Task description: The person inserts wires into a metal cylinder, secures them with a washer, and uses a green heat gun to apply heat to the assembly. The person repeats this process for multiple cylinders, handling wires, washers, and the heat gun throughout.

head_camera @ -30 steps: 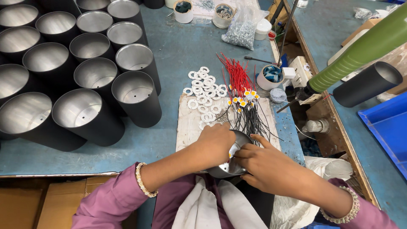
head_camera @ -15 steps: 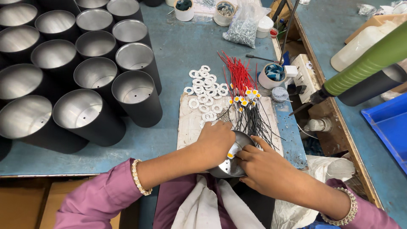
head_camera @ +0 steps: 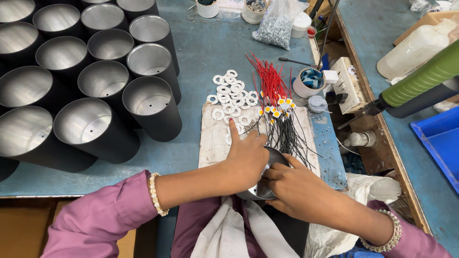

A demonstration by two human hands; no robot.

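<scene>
Since the earlier frame, the left hand point(head_camera: 246, 160) has stretched its index finger out onto the white board point(head_camera: 213, 145), toward the white rings point(head_camera: 229, 93), while its other fingers stay curled over the small metal cup point(head_camera: 265, 184). Right hand point(head_camera: 299, 191) is clamped on the cup's rim at the near table edge.

Blue worktable point(head_camera: 210, 52) is crowded: black cylinders point(head_camera: 103, 102) fill the left, red and black wires point(head_camera: 277, 107) lie right of the rings, and a bag of screws point(head_camera: 277, 24) sits at the back. Bare blue shows between cylinders and board. A wooden ledge point(head_camera: 377, 143) bounds the right side.
</scene>
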